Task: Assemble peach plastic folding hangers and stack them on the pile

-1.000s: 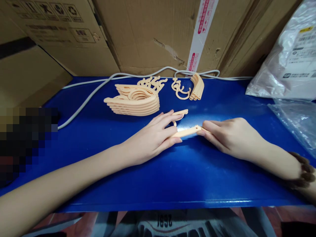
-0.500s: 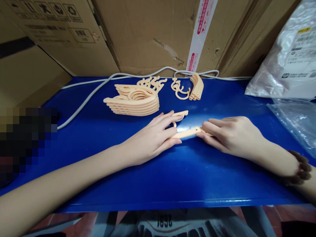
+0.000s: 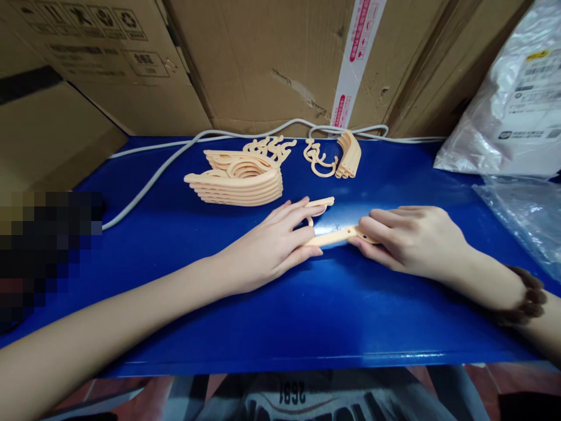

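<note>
Gripping the frame (image 3: pixel 331 237) with its fingers (image 3: pixel 302 235), the left hand (image 3: pixel 272 248) sits over the bench (image 3: pixel 280 327); the right hand (image 3: pixel 409 237) pinches a strip (image 3: pixel 369 238) at the frame's end. Farther back lie stacked frames (image 3: pixel 239 187), hooks (image 3: pixel 323 175) and curved pieces (image 3: pixel 349 153), then a cable (image 3: pixel 295 121) and boxes (image 3: pixel 263 47), a plastic bag (image 3: pixel 512 105) to the right.

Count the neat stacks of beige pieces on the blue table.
2: a large stack just beyond the left hand, and a smaller curved stack farther right, beside loose hooks. Others could be hidden from view.
</note>
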Demonstrator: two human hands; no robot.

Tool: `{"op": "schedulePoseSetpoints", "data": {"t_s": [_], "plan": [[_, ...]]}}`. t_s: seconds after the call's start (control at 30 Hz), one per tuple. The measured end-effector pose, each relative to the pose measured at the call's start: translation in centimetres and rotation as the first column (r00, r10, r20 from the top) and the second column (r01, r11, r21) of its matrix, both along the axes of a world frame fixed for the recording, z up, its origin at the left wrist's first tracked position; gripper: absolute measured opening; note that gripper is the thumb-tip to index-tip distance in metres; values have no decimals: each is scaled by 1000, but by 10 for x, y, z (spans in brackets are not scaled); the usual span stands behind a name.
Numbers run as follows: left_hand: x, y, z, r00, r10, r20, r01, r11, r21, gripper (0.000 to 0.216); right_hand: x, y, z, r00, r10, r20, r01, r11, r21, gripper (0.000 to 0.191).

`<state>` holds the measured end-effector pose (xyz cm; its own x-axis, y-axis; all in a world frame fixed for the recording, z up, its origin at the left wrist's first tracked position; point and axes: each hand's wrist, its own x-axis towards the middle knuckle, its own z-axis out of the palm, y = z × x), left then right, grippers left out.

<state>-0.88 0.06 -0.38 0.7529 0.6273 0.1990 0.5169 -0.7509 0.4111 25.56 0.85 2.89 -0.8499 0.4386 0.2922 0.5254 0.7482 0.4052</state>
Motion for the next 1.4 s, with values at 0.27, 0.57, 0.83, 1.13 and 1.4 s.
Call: {"op": "schedulePoseSetpoints", "data": {"t_s": [0.27,0.57,0.83,1.13,1.4], "plan": [[1,-1,0,1000,-15,2,15,1000,7,33,0,1,-2,999,10,-32,-11,999,-41,42],[-1,1,0,998,-55,8,55,998,-7,34,2,3,-3,998,-8,-63,-7,972,-236,45],[-4,2,5,996,-92,-20,91,995,-51,28,-1,0,-4,996,7,-89,-34,953,-301,45],[-7,3,6,993,-117,4,117,991,-68,26,-2,-3,-4,998,-21,-54,-4,910,-415,41],[-7,2,5,991,-134,19,136,988,-74,27,-2,-3,-5,997,-16,-76,-22,877,-479,40]]}}
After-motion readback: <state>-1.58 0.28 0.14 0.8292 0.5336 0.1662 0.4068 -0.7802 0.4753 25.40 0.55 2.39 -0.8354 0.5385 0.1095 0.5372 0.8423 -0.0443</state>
